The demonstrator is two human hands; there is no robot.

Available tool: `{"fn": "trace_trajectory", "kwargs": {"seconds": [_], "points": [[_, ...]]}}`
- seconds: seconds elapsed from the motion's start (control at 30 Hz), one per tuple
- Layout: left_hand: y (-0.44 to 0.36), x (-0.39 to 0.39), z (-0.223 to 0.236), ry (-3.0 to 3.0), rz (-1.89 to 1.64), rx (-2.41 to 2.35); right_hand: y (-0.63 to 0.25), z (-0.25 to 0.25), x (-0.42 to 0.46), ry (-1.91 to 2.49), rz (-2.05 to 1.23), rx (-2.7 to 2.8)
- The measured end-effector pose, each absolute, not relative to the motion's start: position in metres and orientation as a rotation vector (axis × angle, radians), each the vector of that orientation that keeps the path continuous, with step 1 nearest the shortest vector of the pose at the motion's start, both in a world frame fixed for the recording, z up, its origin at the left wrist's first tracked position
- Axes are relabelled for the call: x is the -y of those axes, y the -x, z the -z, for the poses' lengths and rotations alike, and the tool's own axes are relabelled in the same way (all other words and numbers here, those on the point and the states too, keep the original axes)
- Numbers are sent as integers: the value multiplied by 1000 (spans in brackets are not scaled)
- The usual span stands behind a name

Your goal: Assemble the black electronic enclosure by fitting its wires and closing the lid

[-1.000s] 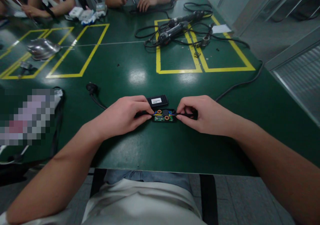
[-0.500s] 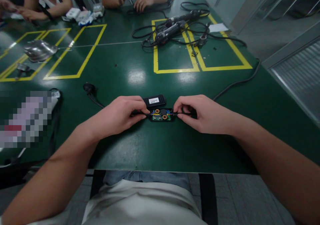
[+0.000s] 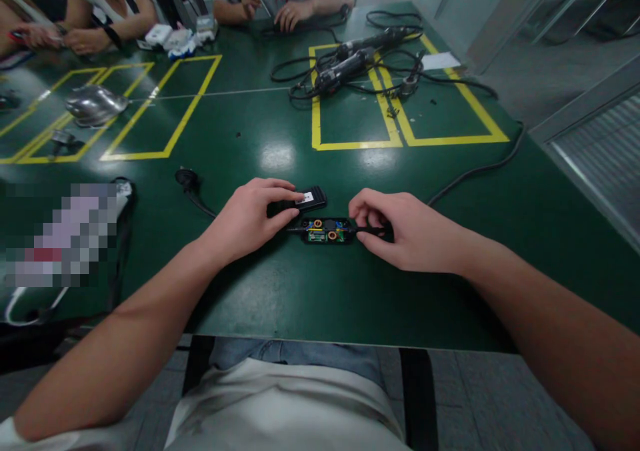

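My left hand point(image 3: 253, 214) is at the left end of a ribbed black cover point(image 3: 317, 198) with a white label. Its fingers rest on top and the thumb is at the near edge, closed around that end. Just in front of the cover lies an open black housing point(image 3: 303, 239), with a green circuit board point(image 3: 325, 232) and copper coils showing inside. A black cable point(image 3: 367, 229) leaves the housing on the right, pinched between the thumb and fingers of my right hand point(image 3: 405, 231). On the left, another cable runs under my left hand from a black plug point(image 3: 186, 179).
Black corded power tools point(image 3: 345, 71) lie on yellow-taped areas at the back right, with small screws point(image 3: 393, 113) nearby. A shiny metal part point(image 3: 95, 106) sits at left, above a blurred-out object point(image 3: 65, 237). Co-workers' hands point(image 3: 293, 16) are across the green table point(image 3: 280, 291).
My left hand has let go of the cable at the housing's left end and moved up to the cover, which has shifted slightly left and tilted. My right hand stays on its cable.
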State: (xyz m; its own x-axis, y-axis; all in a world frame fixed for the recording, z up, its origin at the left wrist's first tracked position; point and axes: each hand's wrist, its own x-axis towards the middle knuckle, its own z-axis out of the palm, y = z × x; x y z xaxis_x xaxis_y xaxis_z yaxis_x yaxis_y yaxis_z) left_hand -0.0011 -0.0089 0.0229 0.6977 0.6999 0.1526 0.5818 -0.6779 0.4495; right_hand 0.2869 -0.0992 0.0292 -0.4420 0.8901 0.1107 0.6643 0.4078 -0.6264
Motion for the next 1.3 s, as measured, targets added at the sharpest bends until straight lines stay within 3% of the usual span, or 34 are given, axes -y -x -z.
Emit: {"fn": "trace_trajectory", "kwargs": {"seconds": [0.13, 0.3, 0.53, 0.87, 1.1, 1.3], "points": [[3, 8, -27, -2512, -516, -1071, -287, -28, 98, 1325, -719, 2240], [3, 22, -37, -2538, -664, -769, -288, -26, 97, 1333, -619, 2259], [2, 27, -33, -2687, -440, -454, -289, -25, 97, 1365, -598, 2283], [-2, 31, -36, -2495, -431, -588, -289, -25, 97, 1355, -595, 2297], [-4, 22, -28, -2432, -514, -1087, -290, -21, 97, 1317, -560, 2295], [1, 21, -34, -2586, -515, -874, -285, -24, 97, 1320, -650, 2250]]}}
